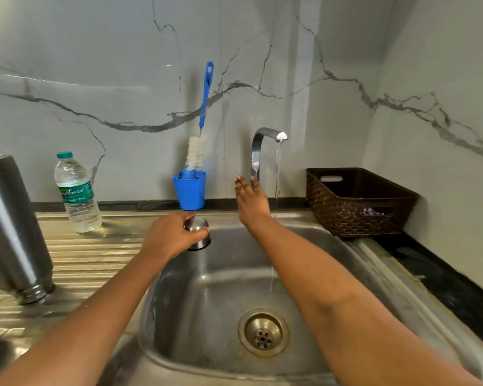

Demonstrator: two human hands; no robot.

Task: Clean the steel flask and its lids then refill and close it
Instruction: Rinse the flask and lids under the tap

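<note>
Gripping the steel lid (200,240) in the left hand (168,238), fingers and thumb curling round its domed body, and holding it just above the left rim of the sink (173,288). Resting the steel flask (11,227) on the ribbed drainboard (101,254), apparently neck-down, well apart from the lid and touching neither hand. Stretching the right hand (251,200) toward the foot of the tap (255,151), fingers straight and spread, holding nothing; possibly touching the tap stem with the fingertips, not telling from this view. Pouring a thin stream of water (278,168) from the spout into the basin, just right of that hand and well right of the lid.

Judging the step in hand as rinsing the lid, with the flow possibly being adjusted. Doing it well probably calling for:
- carrying the lid across under the stream instead of rinsing at the rim
- turning the open side up for filling, then down for draining
- rotating it for wetting the whole inner wall
- gripping firmly against slipping on wet steel
- avoiding a hard flow and splashing over the counter

Standing further out: 1 brush (195,153) in a blue cup (190,192) just behind the lid, 1 plastic water bottle (77,193) to its left, 1 brown basket (346,221) right of the tap.
</note>
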